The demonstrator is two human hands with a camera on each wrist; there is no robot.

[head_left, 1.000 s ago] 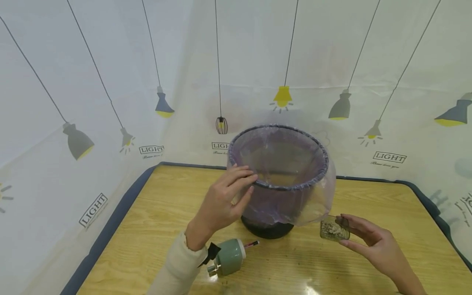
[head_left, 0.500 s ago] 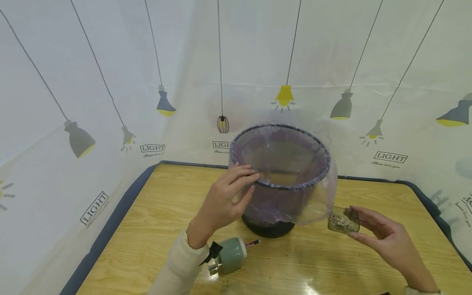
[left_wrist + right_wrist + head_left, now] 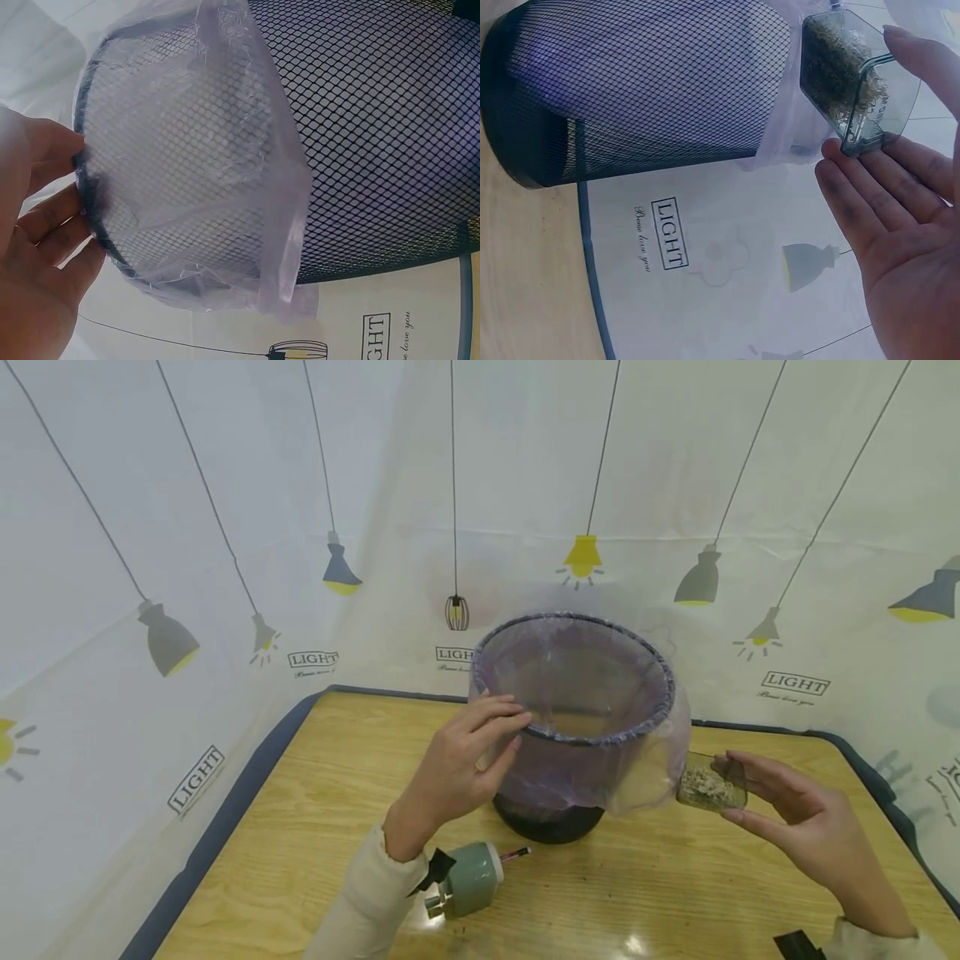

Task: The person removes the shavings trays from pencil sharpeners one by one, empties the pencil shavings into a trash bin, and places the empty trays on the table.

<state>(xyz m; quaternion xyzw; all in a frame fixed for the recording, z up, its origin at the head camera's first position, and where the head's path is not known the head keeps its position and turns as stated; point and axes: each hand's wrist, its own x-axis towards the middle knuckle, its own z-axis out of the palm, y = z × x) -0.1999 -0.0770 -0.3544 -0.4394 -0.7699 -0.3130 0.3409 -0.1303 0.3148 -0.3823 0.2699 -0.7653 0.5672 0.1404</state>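
My left hand (image 3: 468, 756) is at the near left of a black mesh wastebasket (image 3: 375, 127), its fingertips on the rim over a thin purple bin liner (image 3: 645, 768). The fingers lie at the rim with the thumb lower on the outside. To the right of the basket, my right hand (image 3: 802, 818) pinches a small clear shavings drawer (image 3: 855, 90) between thumb and fingers, just above the table. Light and dark shavings (image 3: 832, 67) fill part of it. It is beside the hanging liner, below rim height.
A green crank pencil sharpener (image 3: 472, 878) lies near my left sleeve, a dark pencil-like stick (image 3: 516, 854) at its white end. Dark specks dot the wooden table (image 3: 637, 885). White sheeting (image 3: 510, 468) printed with lamps stands behind and at the sides.
My right hand has raised the shavings drawer and carried it slightly right. The left hand stays at the wastebasket rim. The view has shifted a little.
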